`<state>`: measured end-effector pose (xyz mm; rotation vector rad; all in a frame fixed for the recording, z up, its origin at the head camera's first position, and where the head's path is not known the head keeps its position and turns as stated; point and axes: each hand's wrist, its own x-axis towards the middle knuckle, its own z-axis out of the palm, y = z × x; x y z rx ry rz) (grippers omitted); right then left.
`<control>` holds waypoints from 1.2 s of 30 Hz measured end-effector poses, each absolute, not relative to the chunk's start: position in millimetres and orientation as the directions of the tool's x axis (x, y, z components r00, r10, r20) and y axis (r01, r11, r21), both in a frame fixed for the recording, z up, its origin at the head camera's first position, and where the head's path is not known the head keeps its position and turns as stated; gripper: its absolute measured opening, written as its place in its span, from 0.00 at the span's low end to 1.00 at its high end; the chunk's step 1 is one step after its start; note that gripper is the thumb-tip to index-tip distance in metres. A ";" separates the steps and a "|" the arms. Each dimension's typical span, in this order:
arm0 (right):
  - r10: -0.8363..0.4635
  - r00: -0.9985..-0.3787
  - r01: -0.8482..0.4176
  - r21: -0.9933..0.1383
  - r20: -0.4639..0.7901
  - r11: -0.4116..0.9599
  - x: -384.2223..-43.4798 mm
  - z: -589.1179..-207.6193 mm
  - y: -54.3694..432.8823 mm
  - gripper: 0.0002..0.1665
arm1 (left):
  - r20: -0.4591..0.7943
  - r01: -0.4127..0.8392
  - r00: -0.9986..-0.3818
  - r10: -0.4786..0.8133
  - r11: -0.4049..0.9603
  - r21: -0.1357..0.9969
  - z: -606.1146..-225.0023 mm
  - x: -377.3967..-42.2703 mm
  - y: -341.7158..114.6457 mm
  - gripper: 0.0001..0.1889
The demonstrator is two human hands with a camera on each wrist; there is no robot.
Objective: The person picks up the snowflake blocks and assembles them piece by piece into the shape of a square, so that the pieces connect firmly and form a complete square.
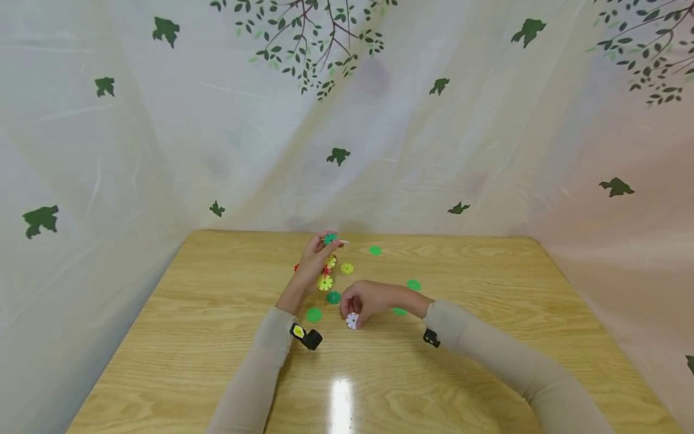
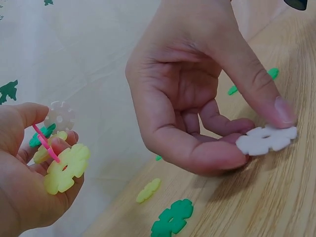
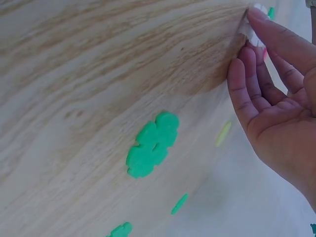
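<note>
My left hand (image 1: 311, 263) grips a joined cluster of notched plastic building discs. In the left wrist view the cluster shows a yellow disc (image 2: 74, 165), a pink disc (image 2: 45, 144) seen edge-on, a green disc (image 2: 41, 136) and a whitish disc (image 2: 62, 114); the fingers hide part of it. Between thumb and forefinger, my right hand (image 1: 371, 298) pinches a single white notched disc (image 2: 266, 140) low over the table. The other fingers of that hand are curled. Nearest to it lies a loose dark green disc (image 1: 333, 297).
More loose discs lie flat on the wooden table (image 1: 477, 374): a light green one (image 1: 314, 314) at the front, a yellow one (image 1: 347, 268), and green ones (image 1: 375, 250) at the back and right. A printed cloth (image 1: 260, 150) hangs along the far edge.
</note>
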<state>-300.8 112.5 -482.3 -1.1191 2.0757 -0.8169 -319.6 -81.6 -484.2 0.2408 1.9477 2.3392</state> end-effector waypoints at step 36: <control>-0.640 -0.759 -0.268 -0.839 -0.119 0.474 -346.7 -444.9 157.8 0.14 | 0.066 0.043 -0.986 0.153 -0.151 0.988 -487.0 -318.5 -79.6 0.17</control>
